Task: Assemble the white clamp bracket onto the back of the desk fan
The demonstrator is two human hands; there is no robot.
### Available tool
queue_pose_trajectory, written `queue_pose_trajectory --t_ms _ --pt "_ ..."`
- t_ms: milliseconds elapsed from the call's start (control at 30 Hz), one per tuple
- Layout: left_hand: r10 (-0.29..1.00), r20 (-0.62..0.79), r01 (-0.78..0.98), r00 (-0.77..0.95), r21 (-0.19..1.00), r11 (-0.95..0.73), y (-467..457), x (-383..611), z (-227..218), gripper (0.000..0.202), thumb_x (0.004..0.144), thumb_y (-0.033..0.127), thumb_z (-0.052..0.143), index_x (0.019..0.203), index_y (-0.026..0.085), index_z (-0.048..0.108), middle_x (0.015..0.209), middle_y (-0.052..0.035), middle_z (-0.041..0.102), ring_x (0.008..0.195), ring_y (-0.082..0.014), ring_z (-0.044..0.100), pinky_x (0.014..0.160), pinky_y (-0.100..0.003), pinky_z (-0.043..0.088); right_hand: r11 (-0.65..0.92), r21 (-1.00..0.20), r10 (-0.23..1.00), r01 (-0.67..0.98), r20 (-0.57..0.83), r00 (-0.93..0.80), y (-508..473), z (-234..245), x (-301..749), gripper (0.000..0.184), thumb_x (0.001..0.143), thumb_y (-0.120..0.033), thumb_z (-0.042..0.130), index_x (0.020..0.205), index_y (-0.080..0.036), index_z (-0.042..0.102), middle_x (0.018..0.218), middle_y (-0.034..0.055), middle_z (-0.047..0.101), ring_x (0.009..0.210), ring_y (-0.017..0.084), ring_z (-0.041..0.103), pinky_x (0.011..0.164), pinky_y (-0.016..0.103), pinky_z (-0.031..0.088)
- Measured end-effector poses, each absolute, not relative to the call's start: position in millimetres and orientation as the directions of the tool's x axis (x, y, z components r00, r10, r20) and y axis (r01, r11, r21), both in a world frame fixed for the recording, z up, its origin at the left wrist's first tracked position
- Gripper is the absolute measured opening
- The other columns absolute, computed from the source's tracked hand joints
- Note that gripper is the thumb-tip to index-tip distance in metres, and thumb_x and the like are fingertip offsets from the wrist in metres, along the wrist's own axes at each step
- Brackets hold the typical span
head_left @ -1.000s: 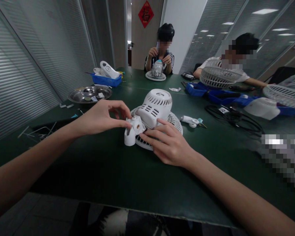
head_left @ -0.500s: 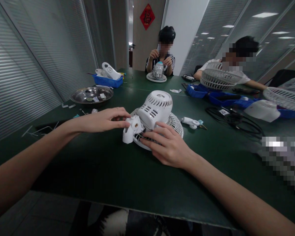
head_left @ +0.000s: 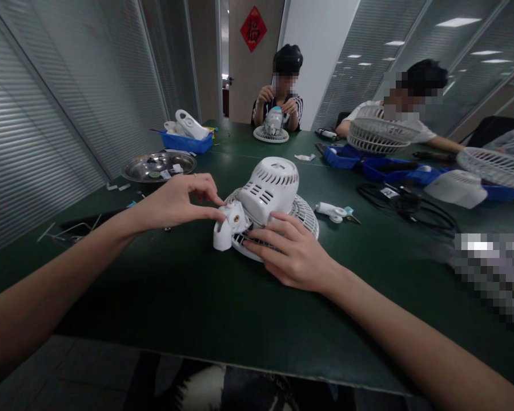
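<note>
A white fan motor housing (head_left: 269, 187) lies grille-down on the green table (head_left: 197, 297), on a round white fan grille (head_left: 302, 212). A white neck bracket (head_left: 228, 225) sticks out of its near left side. My left hand (head_left: 177, 200) pinches at the top of that bracket with thumb and forefinger, the other fingers curled above. My right hand (head_left: 291, 251) lies flat with fingers spread on the grille's near edge, pressing it down beside the housing.
A steel tray (head_left: 157, 165) with small parts and a blue bin (head_left: 184, 140) sit far left. A white handle piece (head_left: 332, 211) and black cable (head_left: 406, 208) lie to the right. Two other people work on fans at the far side, with blue bins (head_left: 368, 162) near them.
My left hand rose from lying low at the bracket back into a pinch on its top. The right hand and the fan stayed where they were.
</note>
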State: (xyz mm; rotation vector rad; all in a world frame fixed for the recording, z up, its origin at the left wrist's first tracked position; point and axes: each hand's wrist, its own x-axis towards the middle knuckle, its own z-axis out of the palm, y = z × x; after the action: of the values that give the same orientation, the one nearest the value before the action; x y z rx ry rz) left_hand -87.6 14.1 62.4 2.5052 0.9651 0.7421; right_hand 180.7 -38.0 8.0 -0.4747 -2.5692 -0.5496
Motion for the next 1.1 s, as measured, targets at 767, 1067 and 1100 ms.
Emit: queue_pose_trajectory --t_ms 767,1067,1100 --pt "0.667 0.283 0.43 0.689 0.58 -0.691 10.4 -79.2 54.5 0.025 0.076 0.038 0.071 0.086 0.016 0.065 0.091 -0.0035 0.06 0.078 -0.0141 0.056 0.069 -0.025 0.045 0.849 0.305 0.212 0.431 0.551 -0.807 -39.4 11.7 181.6 0.02 0.088 -0.021 0.051 0.102 -0.019 0.065 0.106 0.0034 0.067 0.097 0.019 0.051 0.104 0.042 0.035" --pt "0.714 0.351 0.464 0.606 0.572 -0.676 7.5 -79.1 54.6 0.032 0.071 0.044 0.073 0.081 0.017 0.061 0.088 -0.0034 0.06 0.082 -0.0166 0.056 0.07 -0.026 0.045 0.849 0.294 0.231 0.44 0.542 -0.808 -38.7 10.3 182.2 0.021 0.087 -0.021 0.052 0.105 -0.018 0.065 0.107 0.0039 0.067 0.098 0.02 0.051 0.105 0.044 0.035" --pt "0.722 0.349 0.486 0.598 0.558 -0.673 8.3 -79.0 53.9 0.034 0.072 0.046 0.072 0.084 0.017 0.06 0.09 -0.0037 0.06 0.083 -0.0168 0.056 0.07 -0.026 0.045 0.849 0.292 0.232 0.44 0.542 -0.808 -38.8 10.4 182.3 0.022 0.087 -0.02 0.053 0.105 -0.018 0.065 0.107 0.0042 0.067 0.098 0.02 0.051 0.105 0.044 0.035"
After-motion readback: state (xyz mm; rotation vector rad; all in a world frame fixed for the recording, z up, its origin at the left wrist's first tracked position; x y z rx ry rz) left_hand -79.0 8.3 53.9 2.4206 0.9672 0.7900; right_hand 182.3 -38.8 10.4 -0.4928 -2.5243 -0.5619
